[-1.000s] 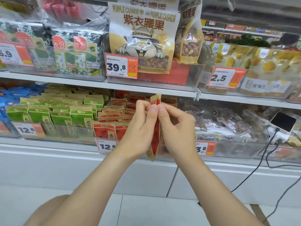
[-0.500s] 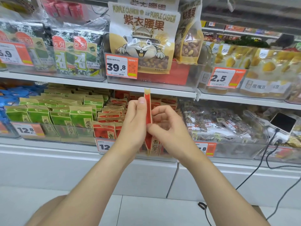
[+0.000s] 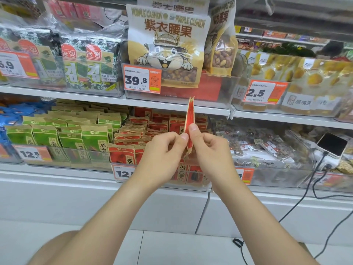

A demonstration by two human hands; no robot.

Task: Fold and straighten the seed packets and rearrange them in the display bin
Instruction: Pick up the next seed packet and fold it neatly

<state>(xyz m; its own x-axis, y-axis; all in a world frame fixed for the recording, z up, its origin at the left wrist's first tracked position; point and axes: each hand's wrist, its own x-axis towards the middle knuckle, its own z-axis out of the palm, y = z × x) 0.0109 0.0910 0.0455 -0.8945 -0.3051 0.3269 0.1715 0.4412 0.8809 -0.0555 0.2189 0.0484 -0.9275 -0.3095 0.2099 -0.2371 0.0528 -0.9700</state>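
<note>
A red-and-kraft seed packet [image 3: 190, 115] stands edge-on and upright in front of the lower shelf, its top corner pointing up. My left hand [image 3: 162, 155] and my right hand [image 3: 208, 152] pinch it from either side at its middle, thumbs and fingertips meeting on the paper. Behind my hands sits the clear display bin [image 3: 122, 170] of red seed packets [image 3: 122, 154], several rows standing upright, some crumpled. Its lower front is partly hidden by my hands.
Green seed packets [image 3: 93, 139] fill the bin to the left. Clear bags of nuts [image 3: 267, 148] lie to the right, beside a phone [image 3: 331, 144] on a charger with cables hanging down. The upper shelf holds seaweed, cashew bags [image 3: 166, 44] and yellow snack packs.
My hands slid down the packet from its upper part to its middle. The packet now sticks up higher above my fingers, and its top edge has spread slightly.
</note>
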